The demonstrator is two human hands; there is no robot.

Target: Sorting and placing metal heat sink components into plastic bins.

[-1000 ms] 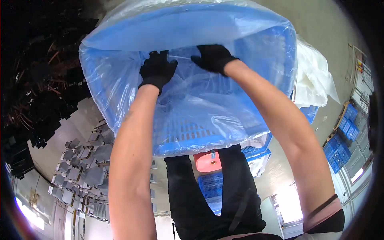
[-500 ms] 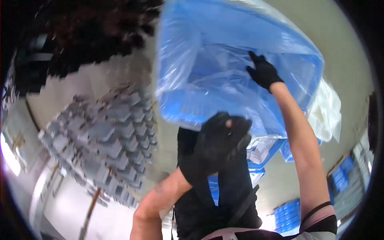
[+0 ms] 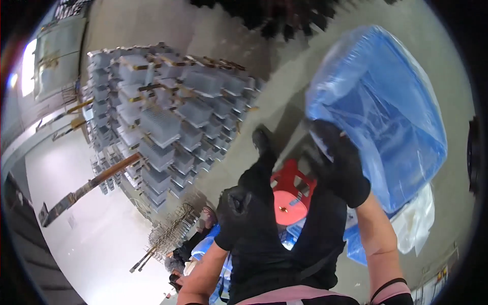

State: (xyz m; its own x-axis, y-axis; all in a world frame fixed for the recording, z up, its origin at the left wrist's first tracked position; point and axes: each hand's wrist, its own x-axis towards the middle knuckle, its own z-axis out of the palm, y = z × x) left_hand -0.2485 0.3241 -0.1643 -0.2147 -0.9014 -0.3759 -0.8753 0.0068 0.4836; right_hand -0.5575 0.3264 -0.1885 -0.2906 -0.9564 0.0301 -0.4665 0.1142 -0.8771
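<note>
Yr L hand moved left, R hand to near edge of crinkly film-lined blue plastic crate; hands apart, can't tell grips.

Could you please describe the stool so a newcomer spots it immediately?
Find the large blue crate lined with clear plastic, at right. Lower left, between the black trouser legs, is the stool, red and pink amid blue and black.

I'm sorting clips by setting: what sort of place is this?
Probably a factory or workshop floor: many grey pieces are massed in rows, a large blue crate has a clear plastic liner, and the floor is plain grey.
</note>
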